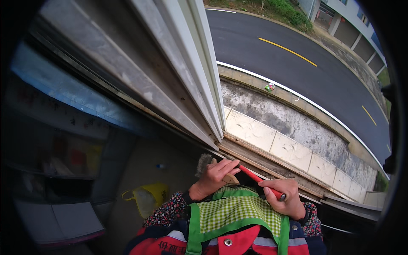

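The left hand (pixel 216 174) is closed round a brush (pixel 204 164), the right hand (pixel 285 194) round a red stick (pixel 252 174), near the window track (pixel 259 160); seemingly readying tools, the next move calling for steady aim.

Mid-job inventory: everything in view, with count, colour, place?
Straight black-ended rod: 1, red, lower centre
Grey-bristled wooden brush: 1, tan, left of rod
Metal window frames: several, grey, upper left
Grooved track: 1, brown, beyond rod
Tiled ledge: 1, cream, beyond track
Asphalt road: 1, grey, upper right
Soft bag: 1, yellow, lower left
Building: 1, white, top right
Checked fabric apron: 1, green, bottom centre
Left hand: 1, bare, holding brush
Right hand: 1, bare, holding rod
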